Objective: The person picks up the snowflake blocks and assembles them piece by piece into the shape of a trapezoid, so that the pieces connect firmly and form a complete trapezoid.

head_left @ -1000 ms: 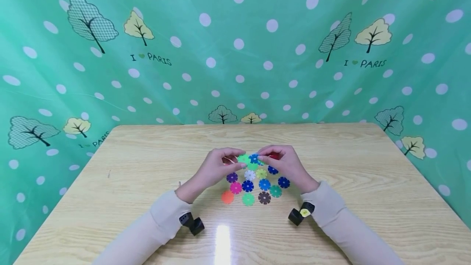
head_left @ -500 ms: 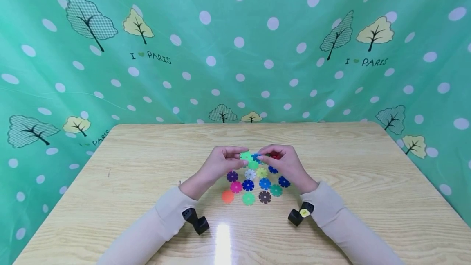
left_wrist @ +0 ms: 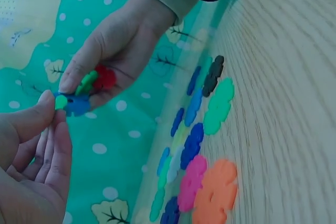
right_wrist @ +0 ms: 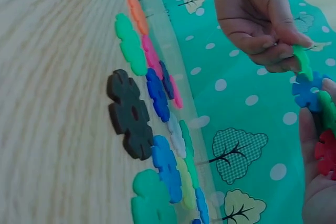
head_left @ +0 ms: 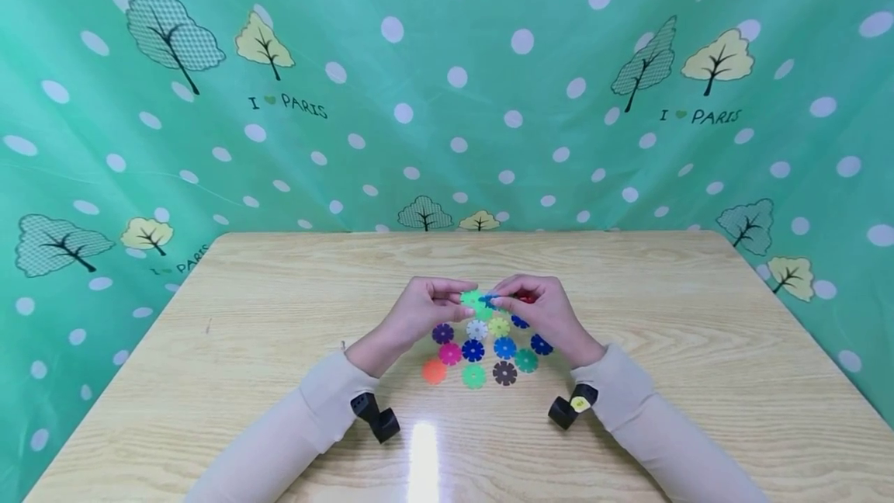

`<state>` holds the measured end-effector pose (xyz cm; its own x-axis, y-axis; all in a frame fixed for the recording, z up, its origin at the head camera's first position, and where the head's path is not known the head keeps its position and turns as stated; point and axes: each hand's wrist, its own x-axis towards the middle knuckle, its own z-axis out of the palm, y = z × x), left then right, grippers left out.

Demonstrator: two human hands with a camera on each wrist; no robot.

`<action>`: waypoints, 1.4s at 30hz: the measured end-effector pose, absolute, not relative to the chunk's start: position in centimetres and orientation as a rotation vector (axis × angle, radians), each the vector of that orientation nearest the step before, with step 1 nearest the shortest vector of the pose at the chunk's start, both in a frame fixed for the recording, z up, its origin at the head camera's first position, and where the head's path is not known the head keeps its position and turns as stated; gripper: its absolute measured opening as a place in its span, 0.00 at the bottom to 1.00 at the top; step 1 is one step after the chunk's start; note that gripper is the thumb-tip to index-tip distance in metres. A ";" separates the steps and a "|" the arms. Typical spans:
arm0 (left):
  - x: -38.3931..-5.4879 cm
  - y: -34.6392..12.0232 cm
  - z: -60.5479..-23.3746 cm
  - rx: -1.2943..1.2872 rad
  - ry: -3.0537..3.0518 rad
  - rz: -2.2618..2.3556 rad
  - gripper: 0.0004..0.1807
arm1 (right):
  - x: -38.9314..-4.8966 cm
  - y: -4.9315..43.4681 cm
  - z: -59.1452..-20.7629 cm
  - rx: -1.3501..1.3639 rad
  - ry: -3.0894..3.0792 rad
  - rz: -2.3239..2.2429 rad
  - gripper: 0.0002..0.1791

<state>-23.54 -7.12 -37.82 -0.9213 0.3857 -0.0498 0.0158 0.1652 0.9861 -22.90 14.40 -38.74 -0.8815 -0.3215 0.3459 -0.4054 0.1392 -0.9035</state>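
Note:
My left hand (head_left: 419, 315) pinches a light green notched plastic disc (right_wrist: 301, 62) between thumb and fingers. Facing it, my right hand (head_left: 543, 307) holds a blue notched disc (right_wrist: 307, 92) by thumb and fingertips. The rim of the light green disc meets the blue one's edge, at right angles to it in the right wrist view. Another green disc (right_wrist: 327, 108) and a red disc (left_wrist: 105, 78) sit joined behind the blue one, inside the right hand. Both hands are raised above the table, over the far side of the loose discs.
Several loose notched discs lie flat on the wooden table (head_left: 279, 348), among them an orange disc (head_left: 434, 371), a dark brown disc (head_left: 504, 372), a pink disc (head_left: 450, 353) and a white disc (head_left: 477, 330). A green patterned curtain (head_left: 447, 123) hangs behind.
My left hand has shifted slightly right, bringing the light green disc up against the blue one. The blue disc has tilted more edge-on to the head view. My right hand stays nearly in place.

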 end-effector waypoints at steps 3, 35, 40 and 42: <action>-23.8 -7.3 -38.3 0.443 2.185 1.778 0.21 | -22.3 14.2 -37.6 0.744 -2.366 1.862 0.04; -26.7 -12.8 -41.8 0.316 2.318 1.512 0.21 | -23.8 14.9 -39.9 0.695 -2.382 1.842 0.06; -27.0 -12.7 -42.1 0.367 2.363 1.404 0.22 | -23.8 14.9 -39.9 0.676 -2.397 1.838 0.06; -27.1 -12.6 -42.2 0.411 2.382 1.368 0.22 | -23.7 14.9 -39.9 0.666 -2.411 1.829 0.06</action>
<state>-27.06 -12.64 -42.15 -0.8921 0.4209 -0.1643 0.0703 0.4885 0.8698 -23.72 14.93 -39.91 -0.9067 -0.3089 0.2872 -0.3598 0.2111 -0.9088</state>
